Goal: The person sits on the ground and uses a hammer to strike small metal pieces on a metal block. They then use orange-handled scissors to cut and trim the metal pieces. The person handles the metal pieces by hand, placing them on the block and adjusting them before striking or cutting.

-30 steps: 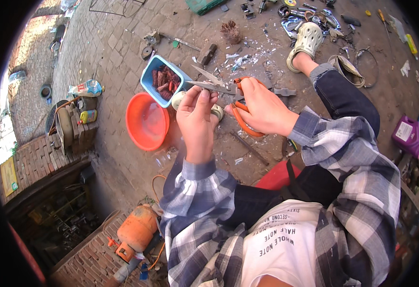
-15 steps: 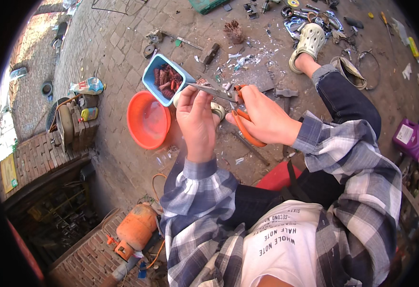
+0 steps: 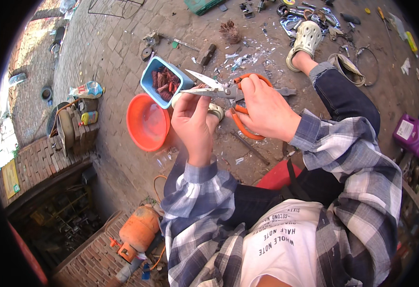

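Observation:
Orange-handled scissors [image 3: 229,92] are in my right hand [image 3: 270,113], its fingers through and around the handle loops. The two blades stand apart and point left. My left hand [image 3: 193,125] is raised at the blade tips, thumb and fingers pinched together. The lower blade passes right by those fingertips, and what they hold, if anything, is too small and hidden to name. Beyond my left hand stands a light blue bin [image 3: 147,81] holding reddish-brown bundles [image 3: 165,82] that look like copper wire. An orange-red basin [image 3: 133,125] sits beside the bin.
A hammer [image 3: 286,91] lies behind my right hand, and another block-headed hammer [image 3: 207,54] lies farther off. White scraps surround a brown bundle [image 3: 230,32]. Metal parts [image 3: 314,18] are heaped near my clog [image 3: 308,39]. A gas cylinder [image 3: 140,227] stands left, a purple jug [image 3: 407,132] right.
The scissor blades have spread apart, from nearly closed to wide. My right hand's grip has loosened with the handles. My left hand has shifted slightly left, still pinched.

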`<state>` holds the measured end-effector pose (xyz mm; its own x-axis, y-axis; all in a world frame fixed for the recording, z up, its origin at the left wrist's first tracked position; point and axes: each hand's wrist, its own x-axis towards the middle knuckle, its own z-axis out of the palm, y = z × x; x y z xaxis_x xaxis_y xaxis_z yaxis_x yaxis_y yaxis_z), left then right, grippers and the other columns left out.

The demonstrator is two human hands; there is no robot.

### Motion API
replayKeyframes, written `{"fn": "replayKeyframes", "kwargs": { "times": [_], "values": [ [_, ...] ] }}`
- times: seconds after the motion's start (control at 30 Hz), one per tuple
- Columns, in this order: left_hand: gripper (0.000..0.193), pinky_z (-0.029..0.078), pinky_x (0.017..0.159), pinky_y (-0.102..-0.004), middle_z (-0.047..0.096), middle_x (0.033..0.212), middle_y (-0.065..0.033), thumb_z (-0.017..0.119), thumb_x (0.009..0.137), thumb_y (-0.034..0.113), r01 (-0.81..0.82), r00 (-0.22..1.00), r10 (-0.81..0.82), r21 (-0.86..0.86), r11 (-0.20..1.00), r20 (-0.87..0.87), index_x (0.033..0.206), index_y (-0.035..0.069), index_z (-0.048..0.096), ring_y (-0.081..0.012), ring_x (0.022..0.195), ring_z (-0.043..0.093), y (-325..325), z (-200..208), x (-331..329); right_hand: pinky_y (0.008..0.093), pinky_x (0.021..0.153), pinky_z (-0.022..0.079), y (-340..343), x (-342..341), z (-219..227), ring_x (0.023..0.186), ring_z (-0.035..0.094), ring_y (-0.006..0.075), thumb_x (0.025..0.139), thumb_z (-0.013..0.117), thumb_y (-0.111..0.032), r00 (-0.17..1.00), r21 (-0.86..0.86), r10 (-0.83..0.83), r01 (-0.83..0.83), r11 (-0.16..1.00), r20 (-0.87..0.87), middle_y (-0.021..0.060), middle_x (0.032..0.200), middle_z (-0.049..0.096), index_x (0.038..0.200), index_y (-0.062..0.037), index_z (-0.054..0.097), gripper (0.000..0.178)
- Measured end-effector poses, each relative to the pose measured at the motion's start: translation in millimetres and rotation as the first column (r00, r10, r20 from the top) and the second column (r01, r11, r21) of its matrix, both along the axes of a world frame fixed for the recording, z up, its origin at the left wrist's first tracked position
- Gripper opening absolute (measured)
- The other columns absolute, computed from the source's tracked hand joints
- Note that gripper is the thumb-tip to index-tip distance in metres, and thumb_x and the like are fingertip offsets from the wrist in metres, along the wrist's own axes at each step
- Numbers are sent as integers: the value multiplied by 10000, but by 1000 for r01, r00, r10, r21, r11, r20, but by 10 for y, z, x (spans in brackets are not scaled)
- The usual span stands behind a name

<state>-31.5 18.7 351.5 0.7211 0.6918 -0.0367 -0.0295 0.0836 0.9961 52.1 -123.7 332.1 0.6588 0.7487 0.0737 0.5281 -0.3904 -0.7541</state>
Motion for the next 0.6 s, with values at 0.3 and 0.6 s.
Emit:
{"fn": "replayKeyframes", "kwargs": {
  "times": [0.3, 0.6],
  "values": [
    [175, 474, 760, -225, 654, 927, -56, 631, 847, -10, 63, 996, -57, 85, 994, -68, 1018, -43, 615, -105, 833, 608, 62, 21, -59, 411, 838, 452, -24, 15, -10, 958, 543, 376, 779, 663, -352, 999, 8, 52, -52, 999, -11, 241, 1012, 507, 1083, 86, 437, 579],
    [159, 471, 732, -216, 648, 901, -45, 630, 850, -2, 19, 999, -16, 61, 998, -45, 1003, -40, 606, -96, 802, 597, 43, 23, -26, 423, 786, 485, -3, -2, -2, 961, 566, 381, 794, 652, -337, 995, -10, 34, -35, 999, -95, 237, 1011, 551, 1062, 55, 455, 514]
  ]
}}
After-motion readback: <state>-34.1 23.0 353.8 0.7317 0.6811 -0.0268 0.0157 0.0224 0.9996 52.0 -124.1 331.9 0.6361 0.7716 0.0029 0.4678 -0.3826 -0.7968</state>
